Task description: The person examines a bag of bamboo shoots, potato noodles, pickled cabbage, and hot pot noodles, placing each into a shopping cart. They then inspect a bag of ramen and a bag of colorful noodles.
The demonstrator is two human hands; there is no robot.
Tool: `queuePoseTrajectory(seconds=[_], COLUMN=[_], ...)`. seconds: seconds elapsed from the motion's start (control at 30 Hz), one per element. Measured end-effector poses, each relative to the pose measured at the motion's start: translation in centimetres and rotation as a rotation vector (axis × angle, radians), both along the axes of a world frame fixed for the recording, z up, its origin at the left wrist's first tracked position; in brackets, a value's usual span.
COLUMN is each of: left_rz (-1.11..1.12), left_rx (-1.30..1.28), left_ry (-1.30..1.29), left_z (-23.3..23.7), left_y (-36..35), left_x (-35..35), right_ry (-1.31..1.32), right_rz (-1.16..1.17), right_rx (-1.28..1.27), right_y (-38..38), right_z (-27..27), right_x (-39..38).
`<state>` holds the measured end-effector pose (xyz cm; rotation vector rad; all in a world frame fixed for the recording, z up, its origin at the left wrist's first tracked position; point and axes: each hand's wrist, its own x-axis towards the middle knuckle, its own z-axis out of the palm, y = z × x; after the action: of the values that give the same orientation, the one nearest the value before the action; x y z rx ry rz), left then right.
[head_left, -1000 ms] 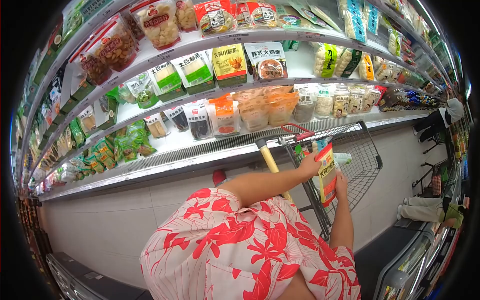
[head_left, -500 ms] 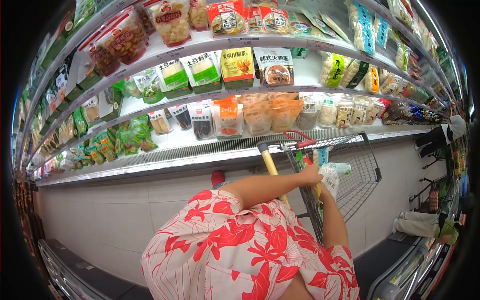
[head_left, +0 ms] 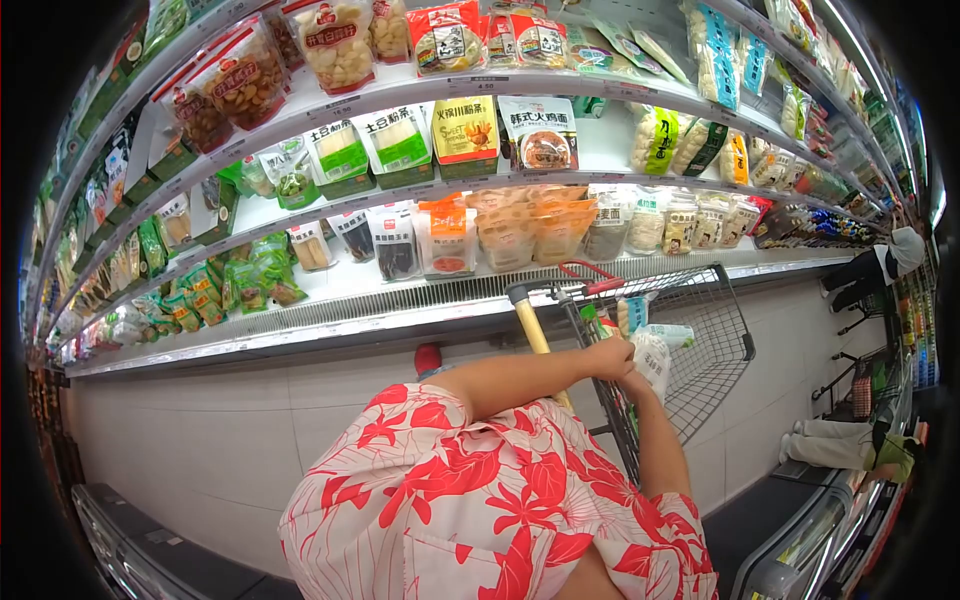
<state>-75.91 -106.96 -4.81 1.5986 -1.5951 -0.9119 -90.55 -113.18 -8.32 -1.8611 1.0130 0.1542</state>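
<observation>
Long white metal shelves [head_left: 604, 156] span twelve o'clock; at one, half-hidden, the left hand [head_left: 611, 354] and right hand [head_left: 633, 382] seemingly grip a whitish plastic packet [head_left: 655, 361], likely for inspection, next calling for steady support.

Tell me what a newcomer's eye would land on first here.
Probably the red-and-white floral shirt, filling the bottom centre. Next, the left hand and right hand, close together at the near side of the wire shopping cart. Above, brightly lit shelves of packaged food curve across the top.
</observation>
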Motion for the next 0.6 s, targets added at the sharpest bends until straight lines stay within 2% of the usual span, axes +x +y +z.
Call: queuePoseTrajectory(seconds=[0.17,0.27,0.33,0.4,0.47,0.57,0.6], left_rz=[-0.029,-0.041,-0.034,-0.062,0.012,-0.008,-0.004], left_rx=[-0.001,-0.023,-0.026,-0.040,-0.039,-0.095,-0.098], left_ry=[-0.024,-0.023,-0.053,-0.093,-0.101,-0.130,-0.134], left_z=[0.2,0.0,0.3,1.1,1.8,1.3,0.3], left_y=[0.3,0.7,1.5,2.1,2.6,2.4,2.1], left_x=[0.1,0.1,0.4,0.9,1.5,1.7,1.4], right_ry=[-0.086,-0.189,-0.280,-0.319,-0.273,-0.213,-0.296], right_rz=[-0.057,-0.121,-0.208,-0.184,-0.230,-0.308,-0.338], right_rx=[-0.160,-0.166,-0.143,-0.300,-0.334,-0.355,-0.341], right_y=[-1.9,-1.8,-0.6,1.4,2.9,5.1,5.5], right_z=[-3.0,-2.4,-0.9,0.9,3.5,7.3,8.1], right_x=[-0.5,-0.5,-0.9,-1.2,-1.6,-1.6,-1.8])
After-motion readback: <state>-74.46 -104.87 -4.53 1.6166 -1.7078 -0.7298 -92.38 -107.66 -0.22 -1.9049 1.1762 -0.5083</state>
